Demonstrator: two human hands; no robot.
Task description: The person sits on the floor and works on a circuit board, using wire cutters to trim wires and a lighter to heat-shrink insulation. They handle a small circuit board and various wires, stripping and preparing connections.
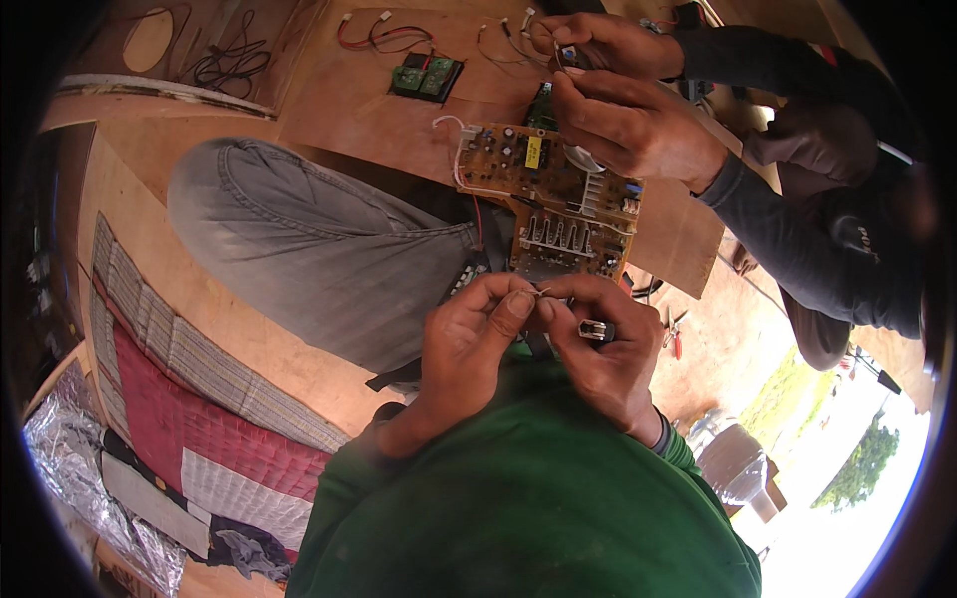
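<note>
My left hand [469,344] and my right hand [613,349] meet in front of my green top, both closed in a pinch. Between their fingertips runs a thin pale wire [539,291], its ends mostly hidden by the fingers. A small dark piece with a shiny metal end [595,330] is also tucked in my right hand; its kind is unclear. Just beyond my hands lies a large brown circuit board [488,171] with a yellow transformer [533,151] and finned metal heat sinks [558,234]. A thin red wire [478,214] hangs at its left side.
A co-worker's hands [638,125] reach over the board from the right, pinching a small part. A green circuit module [427,77] with red and black wires lies on the wooden table [349,125]. Red-handled pliers [676,341] lie at right. My grey-trousered leg [309,239] extends left.
</note>
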